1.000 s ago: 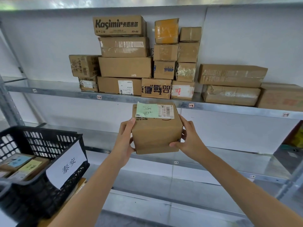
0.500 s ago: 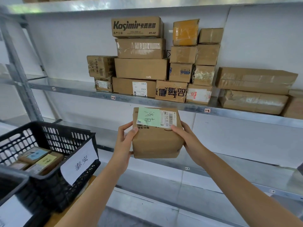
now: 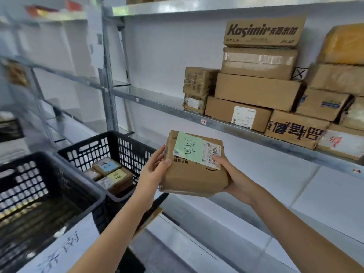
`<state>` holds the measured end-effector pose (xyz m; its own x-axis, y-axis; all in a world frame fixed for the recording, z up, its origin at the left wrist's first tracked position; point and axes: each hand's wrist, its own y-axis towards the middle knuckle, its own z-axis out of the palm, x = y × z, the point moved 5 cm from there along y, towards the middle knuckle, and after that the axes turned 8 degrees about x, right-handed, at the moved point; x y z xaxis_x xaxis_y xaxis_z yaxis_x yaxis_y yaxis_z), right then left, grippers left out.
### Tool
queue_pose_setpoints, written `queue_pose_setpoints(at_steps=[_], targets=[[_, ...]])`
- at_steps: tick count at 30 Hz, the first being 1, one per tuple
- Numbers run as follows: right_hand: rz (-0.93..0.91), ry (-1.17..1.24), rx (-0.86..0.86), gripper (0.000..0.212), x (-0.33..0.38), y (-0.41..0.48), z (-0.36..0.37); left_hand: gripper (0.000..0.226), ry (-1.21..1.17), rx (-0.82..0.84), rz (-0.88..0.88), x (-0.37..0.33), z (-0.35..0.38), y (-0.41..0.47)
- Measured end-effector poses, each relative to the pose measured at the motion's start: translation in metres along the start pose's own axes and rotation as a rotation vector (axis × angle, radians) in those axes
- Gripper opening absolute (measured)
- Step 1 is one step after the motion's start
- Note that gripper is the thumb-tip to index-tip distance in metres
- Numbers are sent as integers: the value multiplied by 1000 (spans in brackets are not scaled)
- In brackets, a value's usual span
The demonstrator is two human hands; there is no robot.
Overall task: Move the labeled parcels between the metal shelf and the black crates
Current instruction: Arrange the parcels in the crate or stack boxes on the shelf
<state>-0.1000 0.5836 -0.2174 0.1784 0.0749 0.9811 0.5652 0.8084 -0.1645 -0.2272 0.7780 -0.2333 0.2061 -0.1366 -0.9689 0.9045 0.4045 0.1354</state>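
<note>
- Gripping parcel [image 3: 194,174] from 9 o'clock with left hand [image 3: 154,171], thumb on its face.
- Cupping its 4 o'clock corner with right hand [image 3: 235,181].
- Held in air: crate [image 3: 118,143] at 9 o'clock, shelf [image 3: 167,105] at 1 o'clock.

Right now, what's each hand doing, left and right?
Left hand: grips the cardboard parcel at its left side.
Right hand: grips the same parcel at its right side.

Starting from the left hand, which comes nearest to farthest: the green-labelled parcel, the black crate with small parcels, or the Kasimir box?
1. The green-labelled parcel: held in the left hand.
2. The black crate with small parcels: just left of that hand, lower down.
3. The Kasimir box: atop the stack on the metal shelf, upper right.
</note>
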Motion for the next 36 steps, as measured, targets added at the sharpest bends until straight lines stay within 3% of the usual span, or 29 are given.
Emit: queue_pose_setpoints(at_steps=[4,12,18,26,32,36], targets=[[40,7,115,64,-1,60,54,67,-6,-93,-2,-10,-68,-2],[69,122,402,51,-8,159,175,72,-51,-259,24,-29,-193,-41],[260,202,741,55,-35,204,261,65,50,-438,30,-40,-267,-86],[347,99,886,49,-70,285,353,68,25,-694,-28,-31,-346,-126],[337,-31,969,72,-83,350,407,42,57,-878,-87,-20,-404,-125],[405,-60,1040,72,-101,381,439,45,98,-1000,-115,-17,-431,-122]])
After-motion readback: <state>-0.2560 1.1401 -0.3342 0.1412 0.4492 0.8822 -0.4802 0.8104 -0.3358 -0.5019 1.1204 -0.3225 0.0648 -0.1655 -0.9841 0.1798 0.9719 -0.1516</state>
